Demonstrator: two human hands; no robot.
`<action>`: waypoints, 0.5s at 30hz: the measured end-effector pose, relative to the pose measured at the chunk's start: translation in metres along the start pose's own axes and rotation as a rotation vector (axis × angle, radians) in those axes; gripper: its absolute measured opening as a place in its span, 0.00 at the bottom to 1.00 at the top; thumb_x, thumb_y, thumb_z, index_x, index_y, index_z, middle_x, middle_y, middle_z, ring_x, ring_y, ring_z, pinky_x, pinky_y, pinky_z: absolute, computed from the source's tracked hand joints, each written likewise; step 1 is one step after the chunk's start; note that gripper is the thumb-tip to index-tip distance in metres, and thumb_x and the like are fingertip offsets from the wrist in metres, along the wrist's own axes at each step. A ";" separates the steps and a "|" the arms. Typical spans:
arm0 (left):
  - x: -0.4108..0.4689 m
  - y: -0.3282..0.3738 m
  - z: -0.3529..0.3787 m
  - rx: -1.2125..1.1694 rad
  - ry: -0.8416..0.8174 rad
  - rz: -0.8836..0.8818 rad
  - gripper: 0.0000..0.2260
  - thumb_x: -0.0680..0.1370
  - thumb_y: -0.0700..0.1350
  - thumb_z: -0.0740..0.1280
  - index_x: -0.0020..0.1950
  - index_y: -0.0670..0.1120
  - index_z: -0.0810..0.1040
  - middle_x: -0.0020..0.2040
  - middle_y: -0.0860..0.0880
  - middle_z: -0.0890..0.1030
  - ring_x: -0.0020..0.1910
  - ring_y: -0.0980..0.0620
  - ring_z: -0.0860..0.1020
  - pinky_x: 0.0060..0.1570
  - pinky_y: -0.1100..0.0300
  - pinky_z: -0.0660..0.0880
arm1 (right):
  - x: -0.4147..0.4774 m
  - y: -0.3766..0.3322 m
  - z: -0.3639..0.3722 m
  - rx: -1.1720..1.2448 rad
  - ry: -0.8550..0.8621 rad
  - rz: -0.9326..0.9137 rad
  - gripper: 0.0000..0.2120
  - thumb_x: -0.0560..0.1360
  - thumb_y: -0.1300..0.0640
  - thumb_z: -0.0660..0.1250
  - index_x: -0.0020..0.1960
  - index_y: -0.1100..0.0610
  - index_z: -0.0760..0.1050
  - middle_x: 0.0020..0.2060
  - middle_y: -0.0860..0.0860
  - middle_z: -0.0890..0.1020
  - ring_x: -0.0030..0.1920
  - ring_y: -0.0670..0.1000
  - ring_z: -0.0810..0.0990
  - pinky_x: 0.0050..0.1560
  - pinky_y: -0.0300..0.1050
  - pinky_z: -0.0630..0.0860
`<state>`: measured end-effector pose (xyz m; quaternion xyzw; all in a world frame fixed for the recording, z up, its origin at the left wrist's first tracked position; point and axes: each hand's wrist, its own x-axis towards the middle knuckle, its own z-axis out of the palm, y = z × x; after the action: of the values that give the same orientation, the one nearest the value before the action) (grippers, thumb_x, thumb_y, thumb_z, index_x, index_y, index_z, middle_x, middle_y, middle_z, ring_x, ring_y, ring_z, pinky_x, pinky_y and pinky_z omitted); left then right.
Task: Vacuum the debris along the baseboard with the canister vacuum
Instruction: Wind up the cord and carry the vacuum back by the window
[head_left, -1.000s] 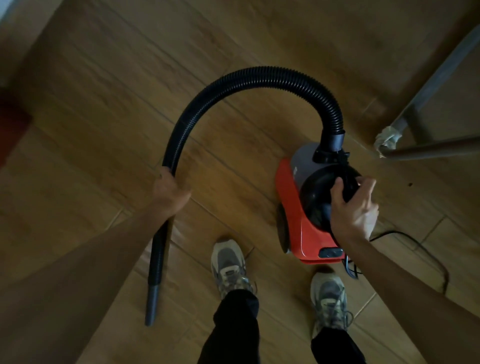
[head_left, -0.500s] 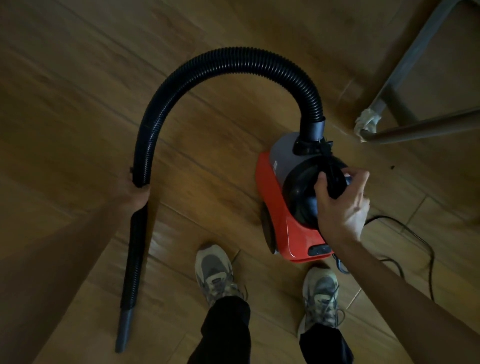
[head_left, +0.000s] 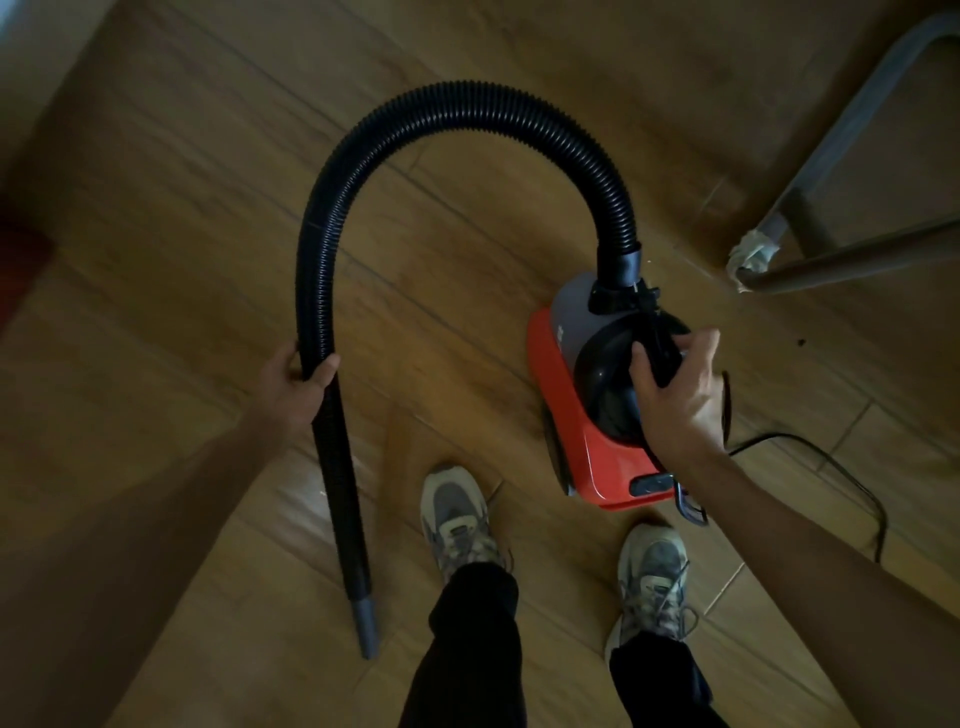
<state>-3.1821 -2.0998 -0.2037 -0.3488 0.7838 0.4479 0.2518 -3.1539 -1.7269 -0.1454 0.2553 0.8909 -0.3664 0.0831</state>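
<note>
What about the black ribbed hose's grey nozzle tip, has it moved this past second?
Yes: the grey nozzle tip swung rightward, nearer the grey left shoe.

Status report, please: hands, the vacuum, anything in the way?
Left hand grips black hose. Right hand grips handle of red canister vacuum. Power cord lies on floor at right; furniture leg close by.

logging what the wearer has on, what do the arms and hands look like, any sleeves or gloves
The left forearm and right forearm are bare to the frame edge, no sleeve in view. The left hand and right hand are ungloved; no watch, ring or wristband shows.
</note>
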 end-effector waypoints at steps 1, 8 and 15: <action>-0.006 0.002 -0.007 -0.021 0.015 0.017 0.07 0.80 0.45 0.68 0.56 0.49 0.74 0.42 0.51 0.78 0.46 0.46 0.78 0.40 0.59 0.72 | -0.003 -0.007 -0.001 -0.023 -0.015 -0.023 0.17 0.80 0.52 0.66 0.56 0.63 0.64 0.36 0.55 0.76 0.29 0.49 0.74 0.25 0.43 0.69; -0.051 0.042 -0.047 -0.108 0.077 0.084 0.15 0.81 0.50 0.66 0.65 0.45 0.72 0.46 0.50 0.76 0.48 0.45 0.77 0.46 0.51 0.73 | -0.012 -0.070 -0.032 -0.002 -0.085 -0.072 0.13 0.80 0.52 0.66 0.53 0.58 0.64 0.38 0.54 0.78 0.34 0.54 0.78 0.33 0.48 0.76; -0.099 0.128 -0.095 -0.108 0.186 0.171 0.14 0.79 0.51 0.68 0.61 0.45 0.75 0.46 0.48 0.78 0.45 0.47 0.78 0.43 0.54 0.74 | -0.022 -0.182 -0.080 0.004 -0.044 -0.137 0.12 0.78 0.53 0.68 0.54 0.58 0.69 0.35 0.51 0.75 0.32 0.52 0.72 0.34 0.43 0.67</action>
<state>-3.2265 -2.1058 -0.0212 -0.3338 0.8054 0.4750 0.1197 -3.2256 -1.7890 0.0308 0.1859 0.9034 -0.3787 0.0771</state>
